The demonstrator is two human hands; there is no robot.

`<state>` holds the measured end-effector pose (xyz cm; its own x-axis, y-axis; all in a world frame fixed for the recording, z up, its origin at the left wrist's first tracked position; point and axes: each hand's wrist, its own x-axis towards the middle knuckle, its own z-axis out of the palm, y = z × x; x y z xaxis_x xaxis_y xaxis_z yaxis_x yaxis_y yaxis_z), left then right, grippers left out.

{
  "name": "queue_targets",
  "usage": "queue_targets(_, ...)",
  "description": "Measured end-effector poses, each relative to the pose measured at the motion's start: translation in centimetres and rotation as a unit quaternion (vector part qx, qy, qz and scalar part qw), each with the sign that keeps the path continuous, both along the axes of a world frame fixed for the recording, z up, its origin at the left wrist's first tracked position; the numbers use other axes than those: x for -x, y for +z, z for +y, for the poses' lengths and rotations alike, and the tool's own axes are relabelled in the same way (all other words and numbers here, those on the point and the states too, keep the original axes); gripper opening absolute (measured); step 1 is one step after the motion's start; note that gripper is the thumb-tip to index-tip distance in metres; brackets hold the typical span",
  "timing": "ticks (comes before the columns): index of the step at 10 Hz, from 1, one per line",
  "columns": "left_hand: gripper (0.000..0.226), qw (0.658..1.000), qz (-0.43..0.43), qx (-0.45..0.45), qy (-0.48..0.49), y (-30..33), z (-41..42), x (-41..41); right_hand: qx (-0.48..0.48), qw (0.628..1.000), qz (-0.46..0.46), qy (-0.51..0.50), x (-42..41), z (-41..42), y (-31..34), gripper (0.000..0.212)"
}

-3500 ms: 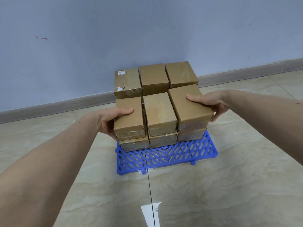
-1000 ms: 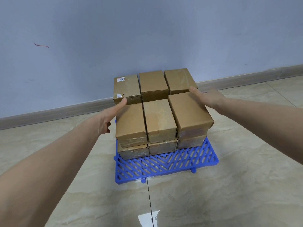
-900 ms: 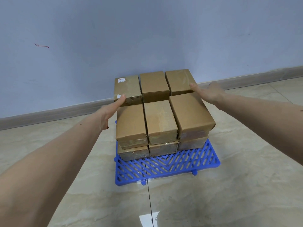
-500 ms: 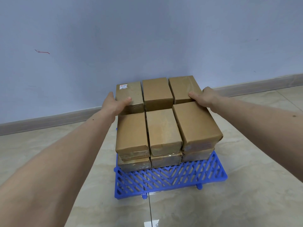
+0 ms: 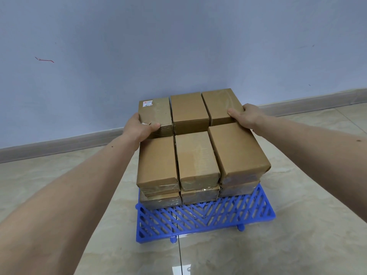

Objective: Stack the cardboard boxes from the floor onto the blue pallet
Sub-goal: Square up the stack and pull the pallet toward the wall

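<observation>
The cardboard boxes (image 5: pixel 195 155) sit stacked on the blue pallet (image 5: pixel 204 219), six on top, near the wall (image 5: pixel 178 42). The left hand (image 5: pixel 140 129) grips the back left box (image 5: pixel 155 116), thumb on top. The right hand (image 5: pixel 245 117) grips the back right box (image 5: pixel 221 105) the same way. The fingers down the sides are hidden, so how tight they hold is hard to say.

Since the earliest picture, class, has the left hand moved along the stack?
Yes. The left hand has gone from the near-left top box back toward the wall, and now grips the labelled far-left box.
</observation>
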<state>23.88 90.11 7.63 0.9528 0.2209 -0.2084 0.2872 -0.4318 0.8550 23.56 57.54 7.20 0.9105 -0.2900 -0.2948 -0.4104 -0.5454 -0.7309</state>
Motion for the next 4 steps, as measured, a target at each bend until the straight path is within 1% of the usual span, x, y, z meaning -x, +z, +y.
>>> queue_targets(3, 0.061, 1.000, 0.009, 0.006, -0.015, 0.1, 0.2, -0.2, 0.017, 1.000, 0.012, 0.008, -0.5, -0.3, -0.1, 0.071)
queue_targets(4, 0.064, 1.000, 0.002, -0.006, -0.016, 0.8, -0.1, 0.3, 0.023, 1.000, 0.010, -0.006, -0.1, 0.2, 0.7, 0.075)
